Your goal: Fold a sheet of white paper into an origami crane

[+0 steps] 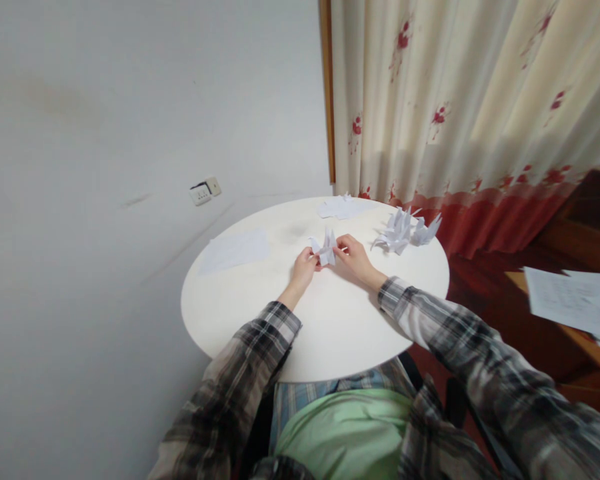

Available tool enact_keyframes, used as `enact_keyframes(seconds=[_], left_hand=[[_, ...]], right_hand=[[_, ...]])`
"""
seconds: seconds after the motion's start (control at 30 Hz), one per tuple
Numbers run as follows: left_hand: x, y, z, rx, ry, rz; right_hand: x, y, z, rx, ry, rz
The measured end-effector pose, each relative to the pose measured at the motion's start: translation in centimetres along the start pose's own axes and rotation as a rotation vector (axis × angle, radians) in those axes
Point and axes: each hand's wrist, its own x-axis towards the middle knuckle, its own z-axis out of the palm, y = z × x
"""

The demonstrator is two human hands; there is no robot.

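Observation:
A small folded white paper figure [327, 248] is held just above the round white table [330, 333], between both my hands. My left hand [305, 267] pinches its left side with closed fingers. My right hand [354, 257] grips its right side, fingers curled. Both forearms wear plaid sleeves and reach in from the near edge of the table.
Several finished folded paper figures [404, 232] lie at the table's far right. A flat white sheet [235, 251] lies at the left and more paper [343, 207] at the far edge. A wall with a socket [205, 191] stands left; a curtain [455, 100] hangs behind; papers [575, 300] rest on a wooden surface at right.

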Motion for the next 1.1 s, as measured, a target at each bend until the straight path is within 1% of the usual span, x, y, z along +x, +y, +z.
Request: enact_keyframes(seconds=[0.63,1.1], left_hand=[[-0.28,0.21,0.03,0.012,-0.01,-0.003],[0.14,-0.21,-0.04,0.037,-0.004,0.003]], right_hand=[[-0.04,-0.05,-0.03,0.017,-0.003,-0.01],[-0.05,0.38,0.1,0.01,0.002,-0.021]])
